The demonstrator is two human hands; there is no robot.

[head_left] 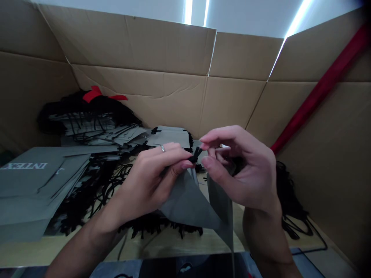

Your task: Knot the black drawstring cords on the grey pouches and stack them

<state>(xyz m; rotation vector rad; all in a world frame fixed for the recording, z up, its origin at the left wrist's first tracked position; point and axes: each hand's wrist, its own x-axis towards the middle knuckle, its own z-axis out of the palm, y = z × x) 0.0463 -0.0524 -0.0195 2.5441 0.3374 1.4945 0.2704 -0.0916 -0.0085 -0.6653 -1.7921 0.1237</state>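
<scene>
In the head view, my left hand [156, 173], with a ring on one finger, pinches a short piece of knotted black cord [196, 155] between thumb and forefinger. A grey paper bag [185, 200] hangs just below that cord, tilted and partly hidden by both hands. My right hand [243, 166] is at the cord's free end. Its forefinger tip is close to the cord or touching it; I cannot tell which. A gap shows between that forefinger and the thumb, and the other fingers are curled loosely behind.
Grey bags printed INTEX [26, 166] lie stacked at the left. Behind them rises a pile of bags with black cords [95, 119], red strips on top. More black cords [286, 200] lie at the right. Cardboard walls [139, 88] enclose the wooden table [162, 247]; a red band [321, 87] crosses the right one.
</scene>
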